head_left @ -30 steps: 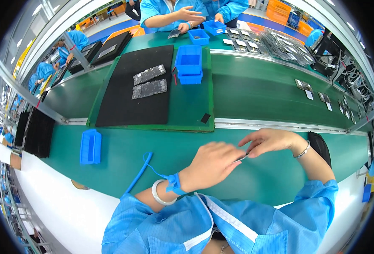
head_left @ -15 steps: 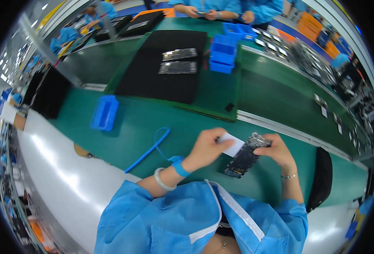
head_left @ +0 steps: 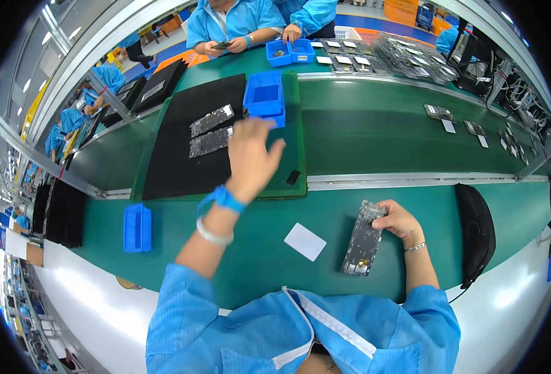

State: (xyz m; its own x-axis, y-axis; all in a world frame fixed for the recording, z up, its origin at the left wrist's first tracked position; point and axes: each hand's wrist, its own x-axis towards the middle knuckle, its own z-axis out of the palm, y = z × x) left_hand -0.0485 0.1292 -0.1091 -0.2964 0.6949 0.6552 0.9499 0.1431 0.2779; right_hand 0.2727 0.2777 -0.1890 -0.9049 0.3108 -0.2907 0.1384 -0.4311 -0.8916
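My right hand (head_left: pixel 397 219) grips an opened phone body (head_left: pixel 361 240) by its upper right edge, thumb on top, holding it tilted over the green table. Its circuit board shows, with a gold and silver patch at the lower end. A white card (head_left: pixel 305 242) lies flat on the table to its left. My left hand (head_left: pixel 252 156), with a blue wrist strap, is stretched over the black mat, empty and slightly blurred, thumb apart from the fingers. Its fingertips overlap the lower edge of a blue bin (head_left: pixel 265 93). Beside it lie two more phone bodies (head_left: pixel 212 120), the nearer one partly covered.
A small blue tray (head_left: pixel 137 228) stands at the table's left. At the right lies a black pouch (head_left: pixel 475 234). Beyond a metal rail (head_left: pixel 412 179) runs a green belt (head_left: pixel 375 137) carrying phone parts. Co-workers sit across, one with a hand at blue bins (head_left: pixel 290 52).
My left hand has let go of the white card, now on the table, and moved forward over the mat. The phone body stays in my right hand, turned more upright. The view has shifted.
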